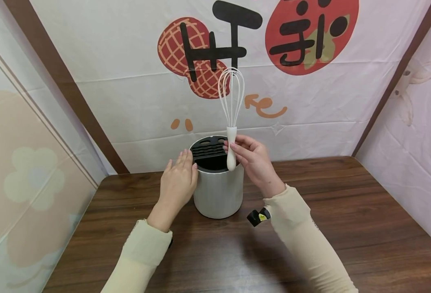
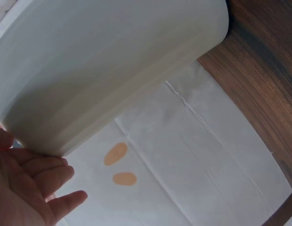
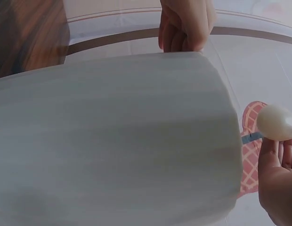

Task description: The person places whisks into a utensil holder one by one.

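A white whisk stands upright, wires up, over the right side of a utensil holder. My right hand pinches its white handle between thumb and fingers. The lower end of the handle shows beyond the holder's rim in the right wrist view. The holder is a light grey cylinder with a black slotted insert and a dark open compartment at the front. My left hand rests against the left of the rim, fingers extended. In the left wrist view its fingers lie along the rim's edge.
The holder stands on a dark brown wooden table, near its back edge. Behind it hangs a white printed cloth with red and black designs. More printed cloth borders the table at both sides. A black strap hangs at the right wrist.
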`<action>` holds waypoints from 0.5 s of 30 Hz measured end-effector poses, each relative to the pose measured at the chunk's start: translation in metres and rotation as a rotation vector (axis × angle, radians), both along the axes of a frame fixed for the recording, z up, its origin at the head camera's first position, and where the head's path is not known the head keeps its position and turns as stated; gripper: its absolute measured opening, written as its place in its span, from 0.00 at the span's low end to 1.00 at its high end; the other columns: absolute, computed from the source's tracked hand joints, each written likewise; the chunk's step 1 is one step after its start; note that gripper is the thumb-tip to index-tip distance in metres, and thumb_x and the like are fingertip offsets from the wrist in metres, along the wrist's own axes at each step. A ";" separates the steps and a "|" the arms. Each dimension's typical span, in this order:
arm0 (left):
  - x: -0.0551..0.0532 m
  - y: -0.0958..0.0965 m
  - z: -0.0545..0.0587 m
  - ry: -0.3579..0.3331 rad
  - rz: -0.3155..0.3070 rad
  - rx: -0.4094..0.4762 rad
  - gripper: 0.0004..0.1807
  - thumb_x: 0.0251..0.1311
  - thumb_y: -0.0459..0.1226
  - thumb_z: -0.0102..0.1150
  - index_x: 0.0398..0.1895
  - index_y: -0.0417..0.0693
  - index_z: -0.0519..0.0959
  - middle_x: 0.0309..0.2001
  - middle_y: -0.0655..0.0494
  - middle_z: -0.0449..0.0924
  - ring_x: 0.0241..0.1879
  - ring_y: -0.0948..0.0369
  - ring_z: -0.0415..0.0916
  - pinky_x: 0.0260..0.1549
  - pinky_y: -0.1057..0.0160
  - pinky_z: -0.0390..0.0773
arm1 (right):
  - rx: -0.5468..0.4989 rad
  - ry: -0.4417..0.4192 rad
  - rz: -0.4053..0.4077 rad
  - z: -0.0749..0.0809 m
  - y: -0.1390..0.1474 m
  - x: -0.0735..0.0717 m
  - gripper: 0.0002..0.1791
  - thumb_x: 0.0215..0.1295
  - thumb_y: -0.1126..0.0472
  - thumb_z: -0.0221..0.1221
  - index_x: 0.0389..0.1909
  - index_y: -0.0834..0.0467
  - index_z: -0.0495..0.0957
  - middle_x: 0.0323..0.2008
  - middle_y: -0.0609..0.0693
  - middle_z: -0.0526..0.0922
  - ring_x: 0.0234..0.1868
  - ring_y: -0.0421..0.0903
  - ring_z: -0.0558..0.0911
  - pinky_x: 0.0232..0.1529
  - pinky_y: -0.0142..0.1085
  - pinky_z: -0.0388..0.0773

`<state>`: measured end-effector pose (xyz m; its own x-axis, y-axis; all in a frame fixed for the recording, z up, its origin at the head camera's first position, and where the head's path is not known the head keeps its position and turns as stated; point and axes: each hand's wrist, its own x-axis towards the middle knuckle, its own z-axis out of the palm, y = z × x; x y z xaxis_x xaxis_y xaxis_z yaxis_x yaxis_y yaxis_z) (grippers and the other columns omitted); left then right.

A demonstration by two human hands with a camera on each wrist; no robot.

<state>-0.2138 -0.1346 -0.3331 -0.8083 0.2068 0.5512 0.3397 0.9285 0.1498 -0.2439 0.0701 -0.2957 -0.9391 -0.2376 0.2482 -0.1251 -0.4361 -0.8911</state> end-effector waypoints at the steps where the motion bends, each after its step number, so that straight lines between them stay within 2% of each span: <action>1: 0.000 0.000 0.000 0.001 0.000 -0.002 0.25 0.70 0.40 0.39 0.62 0.30 0.68 0.61 0.39 0.68 0.62 0.49 0.67 0.60 0.45 0.63 | 0.002 0.007 -0.007 0.000 -0.002 0.000 0.17 0.66 0.73 0.52 0.55 0.74 0.69 0.41 0.55 0.82 0.43 0.45 0.83 0.51 0.38 0.76; 15: -0.001 -0.001 0.000 0.002 0.004 -0.002 0.25 0.70 0.40 0.39 0.62 0.30 0.68 0.60 0.39 0.69 0.61 0.50 0.67 0.60 0.44 0.63 | 0.037 0.022 -0.035 0.003 -0.021 -0.010 0.15 0.64 0.73 0.54 0.51 0.71 0.73 0.39 0.53 0.81 0.43 0.44 0.83 0.53 0.39 0.75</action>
<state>-0.2148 -0.1361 -0.3326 -0.8082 0.2050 0.5521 0.3364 0.9302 0.1470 -0.2539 0.0490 -0.2930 -0.9414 -0.2143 0.2605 -0.1595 -0.3977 -0.9036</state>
